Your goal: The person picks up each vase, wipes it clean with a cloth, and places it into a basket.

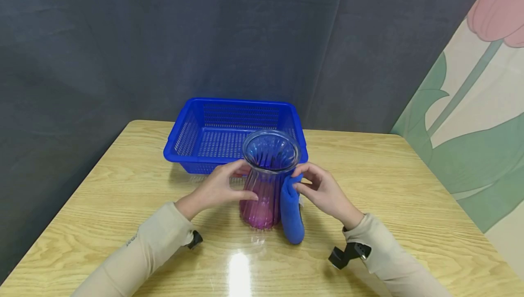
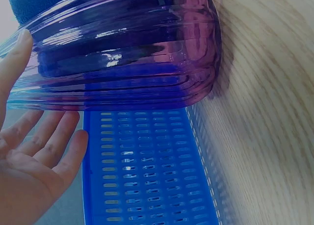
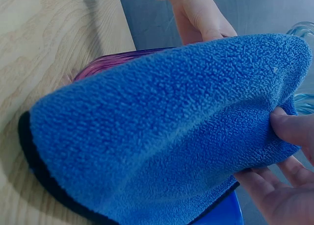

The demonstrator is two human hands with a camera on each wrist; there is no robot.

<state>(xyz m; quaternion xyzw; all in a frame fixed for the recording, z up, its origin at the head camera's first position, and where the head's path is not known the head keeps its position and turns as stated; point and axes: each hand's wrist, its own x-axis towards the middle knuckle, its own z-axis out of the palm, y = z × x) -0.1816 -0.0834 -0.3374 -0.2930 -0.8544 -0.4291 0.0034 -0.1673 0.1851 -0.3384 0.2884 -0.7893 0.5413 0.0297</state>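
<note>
A ribbed glass vase [image 1: 262, 201], blue at its flared mouth and pink toward the base, stands upright on the table. My left hand [image 1: 217, 185] holds its left side, thumb at the front and fingers behind. In the left wrist view the thumb tip lies against the vase [image 2: 137, 48], with the other fingertips at its far side. My right hand [image 1: 323, 192] pinches the top of a folded blue cloth [image 1: 292, 217] between thumb and fingers. The cloth hangs along the vase's right side; the right wrist view shows its fluffy face [image 3: 147, 127] and black edging, covering most of the vase.
Behind the vase sits a blue plastic basket [image 1: 204, 158] with slotted walls, partly hidden by the vase. The wooden table [image 1: 123, 206] ends at a dark curtain [image 1: 163, 37]. A tulip-patterned cloth [image 1: 479, 119] hangs on the right. Both wrists wear small black cameras.
</note>
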